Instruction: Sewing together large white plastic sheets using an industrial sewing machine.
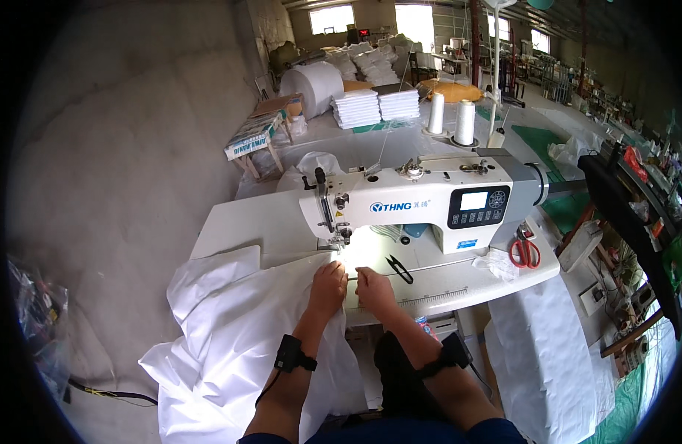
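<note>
A large white sheet of fabric (241,311) drapes over the left of the sewing machine's table and hangs down its front. My left hand (328,287) lies on the sheet's right edge just in front of the needle, its fingers drawn together on the material. Close beside it, my right hand (375,290) is closed in a pinch, thumb and forefinger toward the needle area; glare hides what is in it. The white sewing machine (422,196) stands over both hands, its lamp washing out the stitching spot. Black thread snips (400,269) lie right of my right hand.
Red-handled scissors (525,251) rest at the table's right end beside crumpled white scraps (496,263). Behind the machine stand white thread cones (465,123) and stacked white folded pieces (357,109). A white sheet (537,348) hangs below the table at right. A wall (119,148) rises at left.
</note>
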The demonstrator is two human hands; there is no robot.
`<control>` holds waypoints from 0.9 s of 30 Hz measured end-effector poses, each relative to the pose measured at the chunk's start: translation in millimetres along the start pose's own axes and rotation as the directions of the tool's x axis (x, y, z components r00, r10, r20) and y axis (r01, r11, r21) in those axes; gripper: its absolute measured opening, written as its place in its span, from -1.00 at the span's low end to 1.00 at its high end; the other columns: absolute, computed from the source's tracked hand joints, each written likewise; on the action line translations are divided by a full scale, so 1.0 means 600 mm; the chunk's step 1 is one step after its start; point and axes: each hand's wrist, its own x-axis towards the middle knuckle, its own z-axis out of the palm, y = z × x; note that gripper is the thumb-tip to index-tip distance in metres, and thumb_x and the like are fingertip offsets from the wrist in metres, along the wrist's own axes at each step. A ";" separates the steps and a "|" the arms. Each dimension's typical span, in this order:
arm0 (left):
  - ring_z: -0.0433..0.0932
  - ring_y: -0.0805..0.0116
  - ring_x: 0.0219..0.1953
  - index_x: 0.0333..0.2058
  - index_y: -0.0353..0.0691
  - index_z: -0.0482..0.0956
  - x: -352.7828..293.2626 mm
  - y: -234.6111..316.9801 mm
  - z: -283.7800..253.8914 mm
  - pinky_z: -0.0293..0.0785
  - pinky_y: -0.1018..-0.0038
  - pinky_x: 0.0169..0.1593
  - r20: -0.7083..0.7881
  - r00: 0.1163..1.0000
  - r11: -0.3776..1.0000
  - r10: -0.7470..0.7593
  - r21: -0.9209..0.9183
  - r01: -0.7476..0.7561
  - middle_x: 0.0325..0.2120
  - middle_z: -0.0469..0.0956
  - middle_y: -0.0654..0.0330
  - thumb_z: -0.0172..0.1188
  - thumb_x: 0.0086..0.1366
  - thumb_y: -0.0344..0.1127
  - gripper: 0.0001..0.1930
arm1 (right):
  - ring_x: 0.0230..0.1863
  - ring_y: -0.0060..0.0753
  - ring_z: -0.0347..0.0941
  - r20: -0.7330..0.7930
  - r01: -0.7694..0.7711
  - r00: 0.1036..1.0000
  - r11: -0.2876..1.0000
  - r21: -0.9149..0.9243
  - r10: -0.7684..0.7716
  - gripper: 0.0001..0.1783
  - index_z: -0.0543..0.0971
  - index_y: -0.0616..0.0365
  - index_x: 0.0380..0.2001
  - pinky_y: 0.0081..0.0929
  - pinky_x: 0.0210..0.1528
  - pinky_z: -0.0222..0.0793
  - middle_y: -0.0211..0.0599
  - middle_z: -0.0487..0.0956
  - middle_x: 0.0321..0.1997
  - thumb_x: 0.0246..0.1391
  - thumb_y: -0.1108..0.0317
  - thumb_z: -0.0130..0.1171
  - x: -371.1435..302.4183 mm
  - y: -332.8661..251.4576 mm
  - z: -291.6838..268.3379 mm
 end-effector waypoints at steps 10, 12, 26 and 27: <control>0.41 0.07 -0.11 -0.27 -0.31 0.54 0.008 -0.010 0.003 0.28 0.25 0.04 0.109 0.991 0.996 -0.073 -0.046 0.078 -0.20 0.47 0.02 0.09 0.15 -0.35 -0.80 | -0.66 -0.59 0.45 -0.003 -0.143 0.977 0.664 0.734 0.214 -0.49 0.44 0.10 0.05 -0.68 -0.69 0.32 -0.28 0.55 -0.43 0.14 0.01 0.10 0.143 0.028 0.050; 0.41 0.06 -0.14 -0.25 -0.30 0.54 0.013 -0.007 0.003 0.32 0.24 -0.02 0.086 0.994 0.997 -0.072 -0.035 0.075 -0.22 0.47 0.05 0.08 0.14 -0.35 -0.77 | -0.67 -0.58 0.45 -0.007 -0.147 0.975 0.674 0.724 0.221 -0.55 0.47 0.11 -0.04 -0.69 -0.71 0.32 -0.30 0.54 -0.45 0.17 0.01 0.06 0.150 0.031 0.051; 0.43 0.10 -0.09 -0.22 -0.27 0.52 -0.008 0.002 -0.014 0.29 0.26 0.04 0.098 0.994 0.997 -0.056 -0.045 0.060 -0.17 0.49 0.07 0.11 0.13 -0.37 -0.78 | -0.72 -0.57 0.45 0.000 -0.207 0.962 0.734 0.646 0.272 -0.62 0.51 0.11 -0.33 -0.66 -0.76 0.30 -0.32 0.53 -0.59 0.17 -0.01 0.04 0.159 0.028 0.058; 0.43 0.10 -0.08 -0.21 -0.28 0.52 -0.010 0.004 -0.016 0.29 0.26 0.05 0.084 0.995 0.997 -0.043 -0.056 0.048 -0.16 0.49 0.07 0.11 0.13 -0.37 -0.77 | -0.72 -0.57 0.45 -0.001 -0.205 0.963 0.732 0.650 0.271 -0.62 0.51 0.11 -0.33 -0.66 -0.76 0.30 -0.32 0.53 -0.59 0.17 -0.01 0.04 0.159 0.026 0.054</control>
